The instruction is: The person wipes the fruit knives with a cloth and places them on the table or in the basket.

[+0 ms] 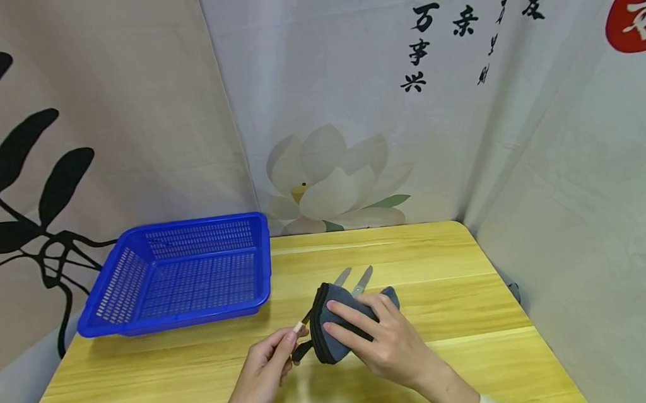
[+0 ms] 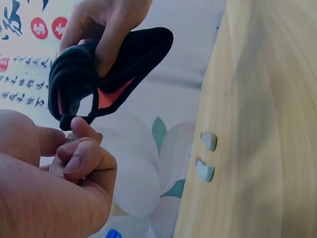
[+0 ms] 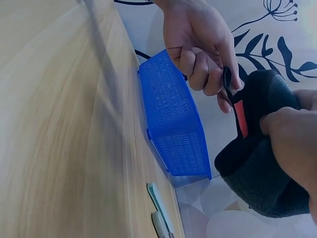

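A dark blue-grey zip pouch (image 1: 340, 317) with black trim is held above the table in my right hand (image 1: 388, 342), fingers spread over its side. In the left wrist view the pouch (image 2: 143, 52) gapes, showing a red lining (image 2: 115, 94). My left hand (image 1: 267, 364) is at the pouch's left end, pinching a small pale stick-like object (image 1: 298, 327) next to the black end tab (image 1: 302, 350). Curled fingers cover most of that object, so its kind is unclear. Behind the pouch, two slim blade-like tools (image 1: 363, 280) lie side by side on the table, partly hidden.
A blue plastic mesh basket (image 1: 259, 257) stands at the table's back left. Light wood grain covers the tabletop (image 1: 456, 368). Printed fabric curtains (image 1: 346, 67) hang behind the table and at its sides.
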A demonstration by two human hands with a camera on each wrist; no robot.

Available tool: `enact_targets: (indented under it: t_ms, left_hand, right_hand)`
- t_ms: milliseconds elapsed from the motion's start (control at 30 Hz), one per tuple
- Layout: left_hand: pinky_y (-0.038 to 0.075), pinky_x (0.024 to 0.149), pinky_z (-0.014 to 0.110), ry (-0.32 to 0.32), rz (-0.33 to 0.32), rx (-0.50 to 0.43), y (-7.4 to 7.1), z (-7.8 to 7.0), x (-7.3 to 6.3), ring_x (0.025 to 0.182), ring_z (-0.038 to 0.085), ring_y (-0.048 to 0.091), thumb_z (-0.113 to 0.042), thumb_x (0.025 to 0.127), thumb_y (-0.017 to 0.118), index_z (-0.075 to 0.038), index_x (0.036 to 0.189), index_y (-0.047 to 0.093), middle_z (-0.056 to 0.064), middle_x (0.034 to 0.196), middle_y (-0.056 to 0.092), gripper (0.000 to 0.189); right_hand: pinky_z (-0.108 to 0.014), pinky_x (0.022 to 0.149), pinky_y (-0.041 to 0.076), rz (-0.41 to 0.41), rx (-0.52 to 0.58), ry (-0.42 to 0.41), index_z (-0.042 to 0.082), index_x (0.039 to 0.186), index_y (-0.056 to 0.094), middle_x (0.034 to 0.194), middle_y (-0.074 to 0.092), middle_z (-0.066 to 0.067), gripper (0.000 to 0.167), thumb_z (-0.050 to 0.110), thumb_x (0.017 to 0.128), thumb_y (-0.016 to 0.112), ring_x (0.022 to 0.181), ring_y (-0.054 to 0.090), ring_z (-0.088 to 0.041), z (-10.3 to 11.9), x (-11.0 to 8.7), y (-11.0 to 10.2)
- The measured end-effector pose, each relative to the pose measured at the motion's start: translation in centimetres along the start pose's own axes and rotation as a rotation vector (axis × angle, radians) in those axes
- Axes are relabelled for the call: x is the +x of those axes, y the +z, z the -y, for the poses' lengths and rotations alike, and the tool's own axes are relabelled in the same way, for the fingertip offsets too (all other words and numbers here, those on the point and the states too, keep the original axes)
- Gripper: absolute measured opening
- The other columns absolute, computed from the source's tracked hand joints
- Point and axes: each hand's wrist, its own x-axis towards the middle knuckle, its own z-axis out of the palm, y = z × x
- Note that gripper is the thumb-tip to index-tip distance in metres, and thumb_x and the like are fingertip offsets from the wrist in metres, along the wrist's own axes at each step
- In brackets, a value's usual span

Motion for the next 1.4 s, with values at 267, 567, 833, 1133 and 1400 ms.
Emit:
enact_targets:
  t_ms: [267, 567, 833, 1133, 1400]
  left_hand:
    - [0.037, 0.048, 0.021, 0.067, -0.065, 0.017, -0.6, -0.2, 0.2, 0.056, -0.001, 0.035, -0.027, 0.124, 0.047, 0.0, 0.125, 0.075, -0.002, 0.079, 0.055, 0.038]
    - [0.033, 0.049, 0.017, 0.061, 0.101, -0.048, 0.0, 0.0, 0.3, 0.055, -0.001, 0.035, -0.024, 0.125, 0.044, 0.012, 0.102, 0.066, -0.002, 0.074, 0.05, 0.048]
    - [0.036, 0.051, 0.018, 0.004, 0.168, -0.058, 0.2, 0.0, 0.1, 0.054, 0.001, 0.036, -0.029, 0.125, 0.04, 0.006, 0.123, 0.072, -0.005, 0.065, 0.043, 0.048]
    - [0.037, 0.054, 0.018, -0.062, 0.177, -0.115, 0.2, 0.0, 0.0, 0.057, 0.002, 0.037, -0.034, 0.125, 0.041, 0.009, 0.118, 0.068, -0.005, 0.071, 0.047, 0.052]
    - [0.031, 0.052, 0.019, 0.002, 0.214, -0.137, -0.1, 0.3, 0.0, 0.058, 0.0, 0.035, -0.031, 0.125, 0.042, 0.017, 0.115, 0.063, -0.007, 0.077, 0.052, 0.053]
  right_hand:
    - [-0.047, 0.094, 0.06, 0.117, -0.045, 0.015, 0.022, 0.14, 0.078, 0.155, 0.072, -0.007, 0.041, 0.009, 0.117, 0.046, 0.116, 0.071, -0.034, -0.1, -0.5, -0.1]
    - [-0.043, 0.088, 0.059, 0.035, -0.039, -0.034, 0.022, 0.135, 0.081, 0.149, 0.076, -0.007, 0.034, 0.013, 0.119, 0.053, 0.109, 0.072, -0.035, 0.2, 0.1, 0.5]
    - [-0.042, 0.086, 0.06, 0.043, -0.037, -0.038, 0.024, 0.13, 0.083, 0.146, 0.077, -0.005, 0.035, 0.014, 0.12, 0.051, 0.109, 0.072, -0.033, 1.1, 0.3, 1.1]
    - [-0.043, 0.093, 0.06, 0.121, -0.06, 0.016, 0.025, 0.14, 0.079, 0.157, 0.071, -0.004, 0.035, 0.014, 0.114, 0.057, 0.114, 0.07, -0.033, 1.5, 0.1, 1.1]
    - [-0.045, 0.095, 0.06, 0.139, -0.075, 0.052, 0.025, 0.144, 0.077, 0.157, 0.071, -0.004, 0.039, 0.012, 0.111, 0.06, 0.115, 0.07, -0.034, 0.9, 0.0, 0.9]
